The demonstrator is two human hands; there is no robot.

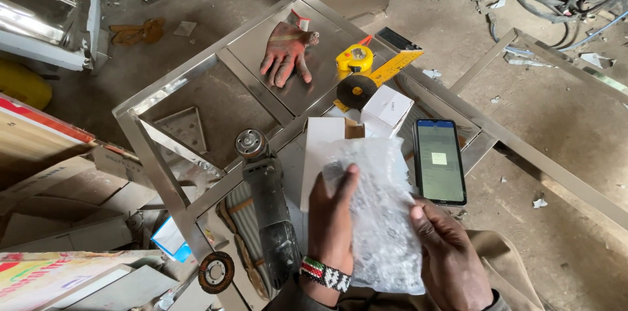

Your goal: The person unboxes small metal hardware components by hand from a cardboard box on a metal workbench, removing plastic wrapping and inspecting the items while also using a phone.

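Both my hands hold a clear bubble-wrap packet [379,213] over my lap. My left hand [330,219], with a beaded wristband, grips its left edge, thumb on top. My right hand [448,255] pinches its right side lower down. Something small and dark shows through the wrap near my left thumb. Just left of my hands an angle grinder [265,203] lies on a steel frame table [261,82]. A phone [439,160] with a lit screen lies to the right of the packet. Behind the packet sits an open white box [324,147].
On the table's far panel lie a red work glove [286,52], a yellow tape measure [354,58], a yellow square ruler [396,64], a black cutting disc [356,91] and a small white box [388,108]. Another disc [216,272] lies low left. Cardboard and metal sheets crowd the dirt floor.
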